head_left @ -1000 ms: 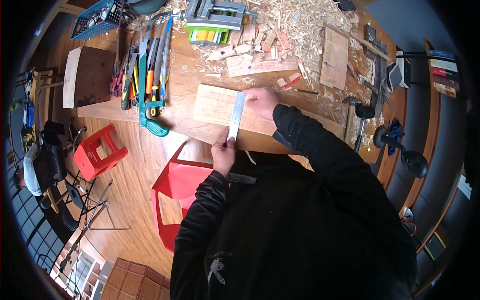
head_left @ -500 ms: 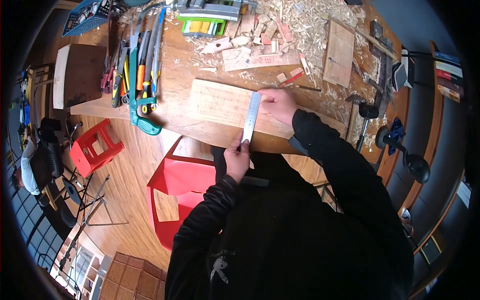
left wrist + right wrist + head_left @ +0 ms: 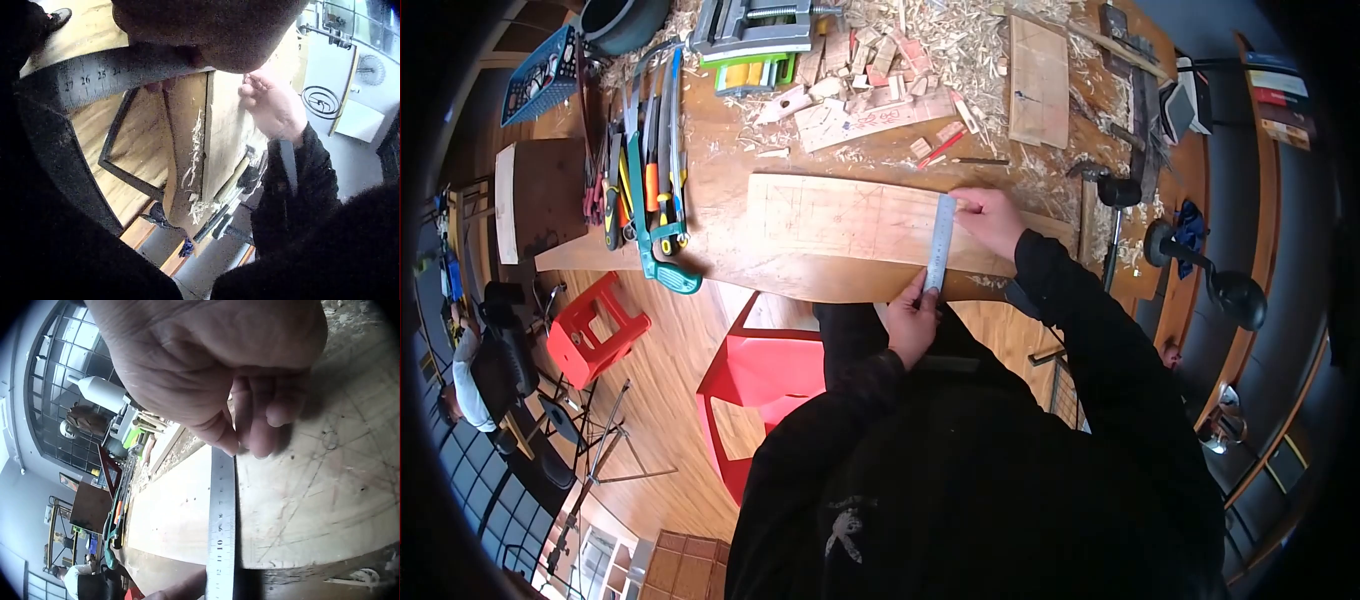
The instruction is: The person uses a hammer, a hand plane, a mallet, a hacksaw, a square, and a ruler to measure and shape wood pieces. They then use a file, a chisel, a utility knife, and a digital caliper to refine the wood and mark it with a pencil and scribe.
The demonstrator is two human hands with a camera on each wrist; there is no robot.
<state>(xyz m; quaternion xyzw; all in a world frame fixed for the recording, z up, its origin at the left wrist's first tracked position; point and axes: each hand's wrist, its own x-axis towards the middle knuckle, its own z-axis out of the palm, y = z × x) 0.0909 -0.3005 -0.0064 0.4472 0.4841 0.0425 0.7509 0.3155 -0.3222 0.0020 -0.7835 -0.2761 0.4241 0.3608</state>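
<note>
A steel ruler (image 3: 940, 240) lies crosswise over a long pale wooden board (image 3: 830, 220) marked with pencil lines. My left hand (image 3: 913, 320) pinches the ruler's near end, which sticks out past the board at the bench's front edge. At the far end, my right hand (image 3: 990, 222) holds the ruler between thumb and fingers, close over the board. In the right wrist view the thumb and fingertips meet at the end of the ruler (image 3: 222, 531). Numbers in the twenties show on the ruler (image 3: 94, 78) in the left wrist view.
Behind the board lie wood offcuts (image 3: 870, 120), shavings and a red pencil (image 3: 943, 150). A green-handled saw (image 3: 662, 270) and several files and screwdrivers lie left. A vise (image 3: 755, 28) stands at the back; hammers (image 3: 1115, 190) lie right. A red chair (image 3: 770, 370) stands below the bench.
Both hands have slid the ruler to the right along the board, uncovering more pencil lines on its left. The head view has shifted somewhat.
</note>
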